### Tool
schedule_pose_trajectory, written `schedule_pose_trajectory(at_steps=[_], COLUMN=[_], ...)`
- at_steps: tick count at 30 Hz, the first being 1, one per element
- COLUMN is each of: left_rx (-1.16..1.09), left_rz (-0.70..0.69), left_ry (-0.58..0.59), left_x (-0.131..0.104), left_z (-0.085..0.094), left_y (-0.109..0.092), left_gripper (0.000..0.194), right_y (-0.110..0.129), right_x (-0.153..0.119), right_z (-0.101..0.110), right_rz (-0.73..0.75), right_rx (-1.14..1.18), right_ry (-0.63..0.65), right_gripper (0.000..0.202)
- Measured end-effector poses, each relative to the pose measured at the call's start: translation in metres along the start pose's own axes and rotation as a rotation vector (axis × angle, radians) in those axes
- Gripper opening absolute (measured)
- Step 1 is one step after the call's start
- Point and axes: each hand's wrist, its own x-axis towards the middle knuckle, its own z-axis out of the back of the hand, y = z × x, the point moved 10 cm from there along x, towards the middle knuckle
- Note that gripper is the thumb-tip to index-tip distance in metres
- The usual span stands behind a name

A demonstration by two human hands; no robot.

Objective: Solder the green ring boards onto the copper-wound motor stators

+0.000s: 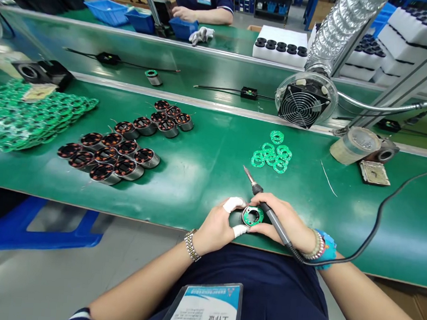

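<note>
Near the table's front edge, a motor stator with a green ring-shaped circuit board (247,216) on top is held between both hands. My left hand (220,221) grips its left side, white tape wrapped on the thumb and a finger. My right hand (286,221) closes on the stator's right side and also carries a soldering iron (276,222), its tip pointing up and left, away from the board. Several loose green ring boards (269,155) lie beyond the hands. To the left stand several wound stators (119,152) with copper coils facing up.
Panels of green boards (34,114) are stacked at far left. A fume fan (302,105) hangs at the back on a foil duct (347,22). At right are a plastic cup (354,146), a sponge tray (374,173) and the iron's cable (378,219). A co-worker (200,4) sits opposite.
</note>
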Motion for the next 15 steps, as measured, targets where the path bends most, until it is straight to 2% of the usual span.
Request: schedule_pose_trajectory(at_steps=[3, 7, 10, 15], left_rx=[0.044, 0.113, 0.133, 0.092], left_rz=[-0.064, -0.083, -0.139, -0.257], left_ry=[-0.035, -0.087, -0.124, -0.135], left_x=[0.000, -0.003, -0.006, -0.008], left_z=[0.002, 0.003, 0.003, 0.004], left_y=[-0.008, -0.012, -0.018, -0.029], left_gripper=[0.034, 0.031, 0.032, 0.025], right_y=[-0.002, 0.003, 0.001, -0.006], right_x=[-0.001, -0.005, -0.007, -0.010], right_z=[0.000, -0.001, -0.001, -0.003], right_rz=[0.009, 0.065, 0.067, 0.042], right_rx=[-0.003, -0.034, -0.022, 0.020], right_ry=[-0.029, -0.062, -0.077, -0.071], right_gripper=[0.043, 0.035, 0.036, 0.041])
